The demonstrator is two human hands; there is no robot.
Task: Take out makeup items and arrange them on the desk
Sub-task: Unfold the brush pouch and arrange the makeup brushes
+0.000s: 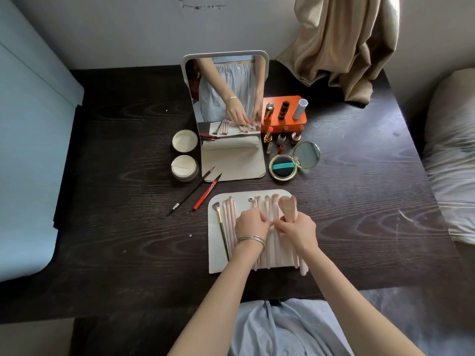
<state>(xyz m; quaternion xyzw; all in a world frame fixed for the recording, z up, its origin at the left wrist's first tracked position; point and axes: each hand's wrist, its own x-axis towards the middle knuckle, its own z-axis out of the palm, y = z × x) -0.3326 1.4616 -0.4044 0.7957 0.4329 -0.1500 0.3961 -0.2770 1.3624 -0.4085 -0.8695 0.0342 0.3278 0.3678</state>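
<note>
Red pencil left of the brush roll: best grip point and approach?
Pinch the red pencil mid-barrel from above, fingers across its width. It lies flat on the desk, slanted, tip toward the mirror; the black pencil sits close on its left, so clearance there is tight.

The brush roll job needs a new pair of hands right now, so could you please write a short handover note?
Left hand: fingers curled on the pink brushes in the open brush roll.
Right hand: grips the large powder brush.
Done: lipsticks, open compact, powder jar and two pencils laid out around the mirror.
Left: take out the brushes and arrange them on the desk.
</note>
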